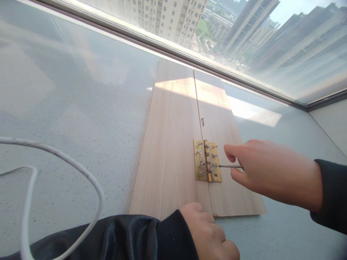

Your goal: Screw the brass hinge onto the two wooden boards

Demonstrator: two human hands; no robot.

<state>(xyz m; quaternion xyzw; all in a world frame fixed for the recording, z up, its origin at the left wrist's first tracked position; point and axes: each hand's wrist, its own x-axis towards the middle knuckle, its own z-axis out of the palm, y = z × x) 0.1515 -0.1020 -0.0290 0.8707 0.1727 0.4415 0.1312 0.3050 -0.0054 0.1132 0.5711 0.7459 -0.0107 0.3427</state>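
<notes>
A brass hinge [198, 168] lies open across the seam of two pale wooden boards, with several screws standing in its holes. My right hand [273, 173] is closed around a screwdriver [231, 166], its handle hidden in the palm. The thin metal shaft points left, and its tip meets a screw on the right leaf of the hinge. Near the front edge of the left board [168, 151] is my left hand [210, 231], its fingers curled in; whatever they hold, if anything, is hidden. One loose screw [202, 121] lies on the right board [230, 195], beside the seam.
The boards rest on a speckled grey-white sill [108, 126]. At the left a white cable [67, 159] loops over the sill and across my left sleeve [121, 234]. A window frame [151, 45] runs along the back, with tall buildings outside. Sunlight crosses the boards' far part.
</notes>
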